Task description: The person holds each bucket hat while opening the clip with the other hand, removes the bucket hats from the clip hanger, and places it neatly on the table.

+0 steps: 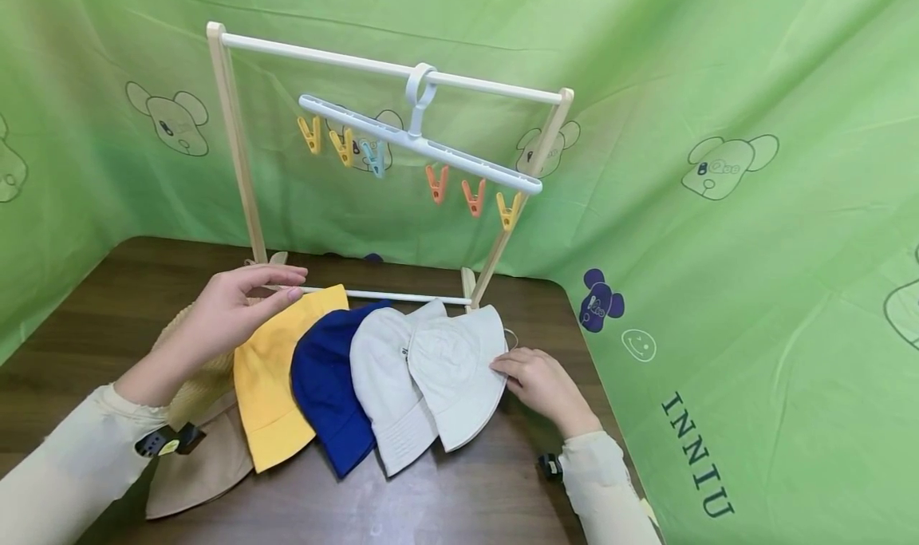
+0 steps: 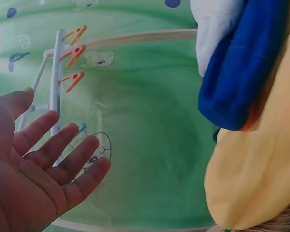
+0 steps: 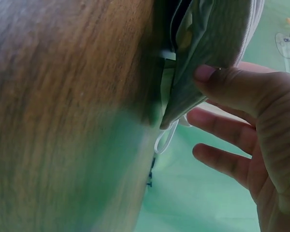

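A row of bucket hats overlaps across the wooden table. At its right end lies a white bucket hat (image 1: 455,369), and my right hand (image 1: 538,381) pinches that hat's brim between thumb and fingers. The right wrist view shows the thumb on one face of the brim (image 3: 217,48). My left hand (image 1: 226,306) hovers by the upper left of the yellow hat (image 1: 276,377), holding nothing, its fingers extended in the left wrist view. Between the yellow and white hats lie a navy blue hat (image 1: 333,385) and an off-white hat (image 1: 391,385).
A tan hat (image 1: 204,457) and a woven hat (image 1: 197,389) lie at the left, partly behind my left arm. Behind the hats stands a wooden rack (image 1: 240,146) with a hanger (image 1: 416,140) bearing several coloured clips (image 1: 436,184). Green printed cloth (image 1: 718,290) surrounds the table (image 1: 65,306).
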Demonstrator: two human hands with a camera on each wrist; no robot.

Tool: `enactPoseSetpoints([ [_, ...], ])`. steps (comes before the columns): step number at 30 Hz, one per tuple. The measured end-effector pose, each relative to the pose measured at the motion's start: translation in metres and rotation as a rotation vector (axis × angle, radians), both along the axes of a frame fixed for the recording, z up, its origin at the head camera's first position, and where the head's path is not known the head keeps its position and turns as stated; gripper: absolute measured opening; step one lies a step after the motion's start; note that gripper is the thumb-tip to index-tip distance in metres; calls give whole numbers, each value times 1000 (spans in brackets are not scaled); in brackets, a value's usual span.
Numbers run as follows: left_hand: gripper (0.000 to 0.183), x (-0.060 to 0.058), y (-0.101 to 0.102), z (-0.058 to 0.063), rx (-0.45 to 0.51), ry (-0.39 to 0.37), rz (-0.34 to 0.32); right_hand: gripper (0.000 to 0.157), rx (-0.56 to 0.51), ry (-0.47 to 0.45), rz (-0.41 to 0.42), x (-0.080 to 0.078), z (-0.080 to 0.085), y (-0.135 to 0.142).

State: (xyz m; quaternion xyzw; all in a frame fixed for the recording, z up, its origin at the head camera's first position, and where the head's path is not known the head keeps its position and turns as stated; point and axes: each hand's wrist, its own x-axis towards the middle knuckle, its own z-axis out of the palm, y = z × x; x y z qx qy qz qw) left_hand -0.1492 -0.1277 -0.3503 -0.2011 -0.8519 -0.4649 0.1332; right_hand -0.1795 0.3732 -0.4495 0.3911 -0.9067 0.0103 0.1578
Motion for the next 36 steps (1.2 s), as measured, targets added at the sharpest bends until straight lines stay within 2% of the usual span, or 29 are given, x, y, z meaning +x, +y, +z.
enactPoseSetpoints([
  [12, 22, 9, -7, -17, -54, -23, 16, 31, -4, -9, -1, 3, -1, 0],
  [21, 20, 10, -10, -30, -38, 14, -31, 32, 4, -47, -22, 6, -1, -2],
  [36, 21, 11, -8, -40, -90, 0, -11, 34, 19, -48, -34, 10, 0, 0],
])
